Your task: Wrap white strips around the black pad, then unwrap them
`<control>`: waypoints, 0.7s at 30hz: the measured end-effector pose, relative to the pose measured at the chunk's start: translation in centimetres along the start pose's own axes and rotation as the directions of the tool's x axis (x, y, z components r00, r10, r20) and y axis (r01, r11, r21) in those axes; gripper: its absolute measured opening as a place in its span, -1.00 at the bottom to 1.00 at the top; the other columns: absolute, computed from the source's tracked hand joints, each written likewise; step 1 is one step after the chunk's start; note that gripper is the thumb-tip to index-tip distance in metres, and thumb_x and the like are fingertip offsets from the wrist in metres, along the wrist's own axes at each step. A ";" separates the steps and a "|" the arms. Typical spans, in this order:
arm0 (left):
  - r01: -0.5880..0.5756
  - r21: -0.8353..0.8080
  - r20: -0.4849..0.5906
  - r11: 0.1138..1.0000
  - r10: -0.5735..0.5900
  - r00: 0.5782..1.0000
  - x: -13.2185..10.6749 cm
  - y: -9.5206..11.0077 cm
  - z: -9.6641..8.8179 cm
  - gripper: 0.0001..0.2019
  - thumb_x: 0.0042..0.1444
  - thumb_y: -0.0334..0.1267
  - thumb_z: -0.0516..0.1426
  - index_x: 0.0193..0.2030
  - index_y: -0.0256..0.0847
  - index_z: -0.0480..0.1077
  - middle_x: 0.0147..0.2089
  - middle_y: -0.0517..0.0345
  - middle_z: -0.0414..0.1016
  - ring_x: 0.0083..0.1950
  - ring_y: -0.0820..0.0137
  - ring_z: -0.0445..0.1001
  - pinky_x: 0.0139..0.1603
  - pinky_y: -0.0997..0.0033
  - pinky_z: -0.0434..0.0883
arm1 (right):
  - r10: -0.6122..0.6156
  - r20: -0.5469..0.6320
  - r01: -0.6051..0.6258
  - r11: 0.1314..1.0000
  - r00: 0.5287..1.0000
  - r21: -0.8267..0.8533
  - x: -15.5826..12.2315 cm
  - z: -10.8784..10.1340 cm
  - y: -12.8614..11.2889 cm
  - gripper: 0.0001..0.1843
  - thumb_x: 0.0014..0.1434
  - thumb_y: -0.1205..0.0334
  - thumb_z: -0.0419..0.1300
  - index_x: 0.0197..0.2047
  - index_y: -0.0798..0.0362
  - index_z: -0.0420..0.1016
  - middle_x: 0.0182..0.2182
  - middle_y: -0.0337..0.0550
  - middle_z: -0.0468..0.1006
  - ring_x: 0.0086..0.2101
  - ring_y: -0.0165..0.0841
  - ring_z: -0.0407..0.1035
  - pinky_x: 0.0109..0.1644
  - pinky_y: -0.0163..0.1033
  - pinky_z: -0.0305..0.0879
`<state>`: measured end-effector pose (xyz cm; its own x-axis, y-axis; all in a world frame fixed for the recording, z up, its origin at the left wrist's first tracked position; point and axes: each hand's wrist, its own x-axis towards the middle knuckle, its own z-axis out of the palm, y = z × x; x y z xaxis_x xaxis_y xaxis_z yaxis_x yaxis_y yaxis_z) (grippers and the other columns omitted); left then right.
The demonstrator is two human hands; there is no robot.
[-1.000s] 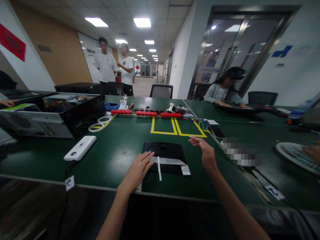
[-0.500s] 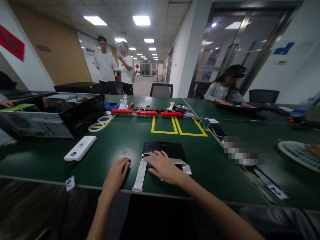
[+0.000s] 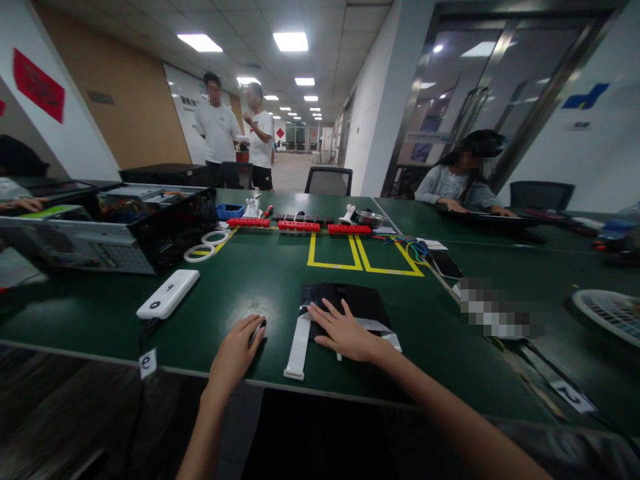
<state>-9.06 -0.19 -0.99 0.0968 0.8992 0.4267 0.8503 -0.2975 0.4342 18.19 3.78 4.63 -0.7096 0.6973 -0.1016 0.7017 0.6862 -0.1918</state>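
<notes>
A thin black sheet-like piece (image 3: 367, 301) lies on the green table with a flat white ribbon cable (image 3: 299, 348) folded around it; one connector end points toward the table's front edge. My right hand (image 3: 345, 331) rests palm down on the black piece and cable, its fingers outstretched. To the left, my left hand (image 3: 239, 347) is curled on the tabletop, with a small dark object (image 3: 258, 329) between thumb and fingers. Most of that object is hidden, so its kind does not show.
A white power bank (image 3: 169, 294) with a black cable and an open computer case (image 3: 165, 233) are on the left. White rings (image 3: 199, 251), red racks (image 3: 299, 226) and yellow tape frames (image 3: 363, 257) sit further back. A phone (image 3: 447, 265) lies right; a person (image 3: 463, 177) sits beyond.
The black piece and its ribbon cable have shifted slightly right under my right hand, whose fingers look straighter. The view has turned a little left. My left hand stays in place.
</notes>
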 end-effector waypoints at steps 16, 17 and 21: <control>-0.007 -0.002 -0.024 1.000 0.007 1.000 -0.1 -0.1 0.1 -0.68 0.23 -0.14 -0.02 -0.01 -0.16 0.44 0.06 0.03 0.47 0.09 0.25 0.42 0.16 0.17 0.31 | 0.350 -0.023 -0.330 0.902 0.937 0.280 -12.1 -1.6 15.4 -0.09 0.06 -0.21 0.07 0.37 -0.10 -0.18 0.33 -0.09 -0.10 0.28 -0.07 -0.27 0.26 0.24 -0.55; -0.006 -0.002 -0.023 1.000 0.006 1.000 -0.1 -0.1 0.1 -0.68 0.23 -0.14 -0.02 -0.01 -0.15 0.44 0.06 0.04 0.47 0.09 0.25 0.42 0.16 0.17 0.31 | 0.351 -0.034 -0.327 0.900 0.936 0.290 -12.6 -1.6 15.8 -0.09 0.05 -0.21 0.08 0.37 -0.11 -0.17 0.32 -0.09 -0.07 0.28 -0.06 -0.25 0.26 0.25 -0.54; 0.003 0.007 -0.002 1.000 -0.003 1.000 0.0 -0.1 0.0 -0.67 0.23 -0.14 -0.03 0.00 -0.19 0.44 0.07 0.01 0.46 0.10 0.24 0.41 0.16 0.18 0.31 | 0.337 -0.051 -0.305 0.900 0.940 0.312 -13.4 -1.7 16.5 -0.08 0.02 -0.19 0.12 0.36 -0.10 -0.14 0.30 -0.06 0.00 0.27 -0.06 -0.19 0.25 0.26 -0.52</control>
<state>-9.10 -0.19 -1.07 0.0930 0.8995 0.4269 0.8543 -0.2923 0.4299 39.43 6.11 4.48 -0.4278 0.8971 -0.1104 0.8281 0.3400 -0.4458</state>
